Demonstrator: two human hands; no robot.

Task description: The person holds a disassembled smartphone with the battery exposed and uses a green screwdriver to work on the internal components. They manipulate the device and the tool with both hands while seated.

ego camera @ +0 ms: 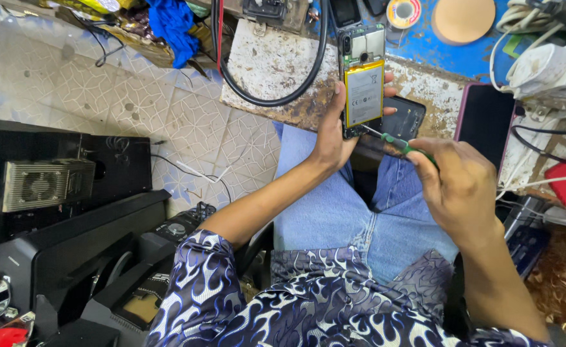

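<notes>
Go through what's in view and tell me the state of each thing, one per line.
Phone: back cover off, battery and board exposed, held upright.
Left hand: gripping the phone.
Right hand: closed on a green-handled screwdriver, tip at the phone's lower edge.
Black back cover: lying loose behind the phone.
Solder spool: lying flat.

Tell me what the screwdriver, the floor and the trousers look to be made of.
Screwdriver: thin shiny shaft, likely steel; green see-through handle, probably plastic. Floor: glossy patterned tiles with grid joints, seemingly ceramic. Trousers: faded blue cloth with a stitched seam, looks like denim.
</notes>
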